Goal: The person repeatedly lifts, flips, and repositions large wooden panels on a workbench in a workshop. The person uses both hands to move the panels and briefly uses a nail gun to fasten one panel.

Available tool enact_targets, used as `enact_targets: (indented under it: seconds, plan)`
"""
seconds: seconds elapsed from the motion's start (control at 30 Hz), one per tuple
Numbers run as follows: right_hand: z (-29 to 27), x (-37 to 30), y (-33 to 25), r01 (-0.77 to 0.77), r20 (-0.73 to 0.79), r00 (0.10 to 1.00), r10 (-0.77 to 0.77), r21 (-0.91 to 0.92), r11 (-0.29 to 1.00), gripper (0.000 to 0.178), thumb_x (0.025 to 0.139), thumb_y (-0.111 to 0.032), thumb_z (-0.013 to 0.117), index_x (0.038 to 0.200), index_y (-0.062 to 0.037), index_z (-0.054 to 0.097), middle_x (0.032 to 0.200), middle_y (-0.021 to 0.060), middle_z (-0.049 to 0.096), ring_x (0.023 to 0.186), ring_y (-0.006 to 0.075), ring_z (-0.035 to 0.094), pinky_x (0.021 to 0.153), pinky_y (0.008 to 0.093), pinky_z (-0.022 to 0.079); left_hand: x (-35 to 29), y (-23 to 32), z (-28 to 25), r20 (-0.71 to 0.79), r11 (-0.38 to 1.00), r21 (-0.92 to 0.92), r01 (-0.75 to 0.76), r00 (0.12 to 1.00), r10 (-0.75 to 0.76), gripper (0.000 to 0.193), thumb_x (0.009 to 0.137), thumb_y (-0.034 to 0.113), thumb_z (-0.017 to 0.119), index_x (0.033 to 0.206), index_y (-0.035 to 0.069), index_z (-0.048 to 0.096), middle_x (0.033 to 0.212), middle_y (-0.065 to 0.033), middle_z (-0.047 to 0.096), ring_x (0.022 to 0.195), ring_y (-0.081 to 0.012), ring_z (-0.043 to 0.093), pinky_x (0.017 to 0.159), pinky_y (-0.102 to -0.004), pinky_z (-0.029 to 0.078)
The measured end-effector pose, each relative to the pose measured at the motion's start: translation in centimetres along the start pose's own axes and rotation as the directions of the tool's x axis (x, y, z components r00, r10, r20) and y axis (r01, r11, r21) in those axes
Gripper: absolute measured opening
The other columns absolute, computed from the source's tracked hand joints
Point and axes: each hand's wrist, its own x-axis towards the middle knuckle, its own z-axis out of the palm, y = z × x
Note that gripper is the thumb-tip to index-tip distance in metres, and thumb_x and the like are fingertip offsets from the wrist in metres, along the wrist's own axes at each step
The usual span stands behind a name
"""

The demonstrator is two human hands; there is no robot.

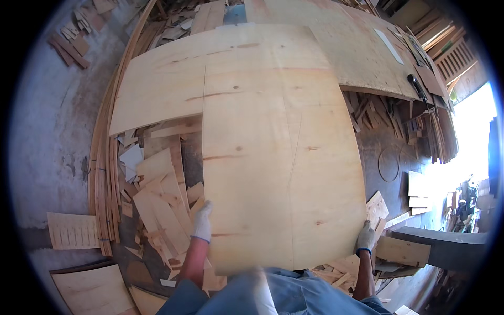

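Note:
A large pale plywood sheet (262,173) with knots and a long crack-like line stretches out from my waist. Its far part lies over another pale plywood sheet (157,79) on the far left. My left hand (202,219), in a white knitted glove, grips the near left edge. Opposite it, my right hand (366,239), gloved as well, holds the near right edge. The fingers of both hands are partly hidden at the board's edges. The sheet's near end is close against my blue clothing.
Behind the sheet, a broad wooden worktop (362,50) bears a black-handled tool (416,86) at its right. Wood offcuts (163,199) heap on the floor at left. Long bundled strips (102,173) run along the wall. At right stands a dark curved-edged surface (441,234).

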Motion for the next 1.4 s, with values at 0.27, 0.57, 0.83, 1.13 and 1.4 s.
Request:
enact_targets:
  seconds: [0.27,0.57,0.83,1.13,1.4]
  plan:
    - [-0.7,-1.4,-1.8,0.033,-0.202,0.979,0.002,0.166,0.985,0.063,0.1,-0.048,0.031,0.101,0.0035,0.067,0.094,0.0303,0.065,0.092,0.047,0.063,0.082,0.0535,0.046,-1.3,2.8,1.5,-0.011,0.995,-0.035,0.096,0.995,-0.097,0.047,0.1,0.031,0.05,0.126,-0.007,0.056,0.124,-0.0121,0.062,0.112,-0.0187,0.06,0.098,-0.0311,0.048]
    - [0.8,-0.6,-3.9,-0.008,-0.216,0.975,0.048,0.182,0.983,0.062,0.101,-0.046,0.031,0.097,0.0043,0.068,0.091,0.0297,0.066,0.087,0.0468,0.063,0.079,0.0543,0.046,0.8,4.7,1.1,0.008,0.995,-0.086,0.051,0.999,-0.051,0.044,0.099,0.035,0.053,0.117,-0.004,0.062,0.109,-0.011,0.067,0.097,-0.019,0.066,0.086,-0.0312,0.054]
    - [4.7,2.3,-0.7,0.075,-0.21,0.976,-0.055,0.088,0.993,0.058,0.101,-0.044,0.03,0.112,0.0008,0.064,0.103,0.0291,0.065,0.099,0.0467,0.06,0.085,0.0535,0.044,1.1,9.4,2.6,0.019,1.0,-0.002,0.022,1.0,-0.022,0.045,0.099,0.035,0.051,0.116,-0.006,0.061,0.109,-0.0129,0.067,0.094,-0.0192,0.067,0.084,-0.0324,0.055]
    - [2.4,0.8,-3.0,-0.017,-0.085,0.996,0.027,0.113,0.993,0.059,0.101,-0.047,0.027,0.113,-0.0037,0.065,0.103,0.0272,0.066,0.099,0.0467,0.061,0.086,0.0538,0.045,3.4,6.6,0.4,-0.064,0.999,0.013,-0.044,0.997,0.045,0.04,0.098,0.03,0.055,0.114,-0.006,0.063,0.109,-0.0103,0.066,0.097,-0.0163,0.064,0.088,-0.0312,0.052]
    - [2.2,-0.4,-4.3,-0.036,-0.094,0.994,0.05,0.147,0.988,0.057,0.102,-0.045,0.029,0.106,-0.0014,0.065,0.099,0.0278,0.065,0.094,0.0468,0.061,0.082,0.0539,0.046,5.5,4.3,-2.9,-0.052,0.994,0.083,-0.064,0.996,0.069,0.038,0.097,0.031,0.056,0.11,-0.004,0.065,0.103,-0.0068,0.067,0.093,-0.0141,0.064,0.085,-0.0293,0.052]
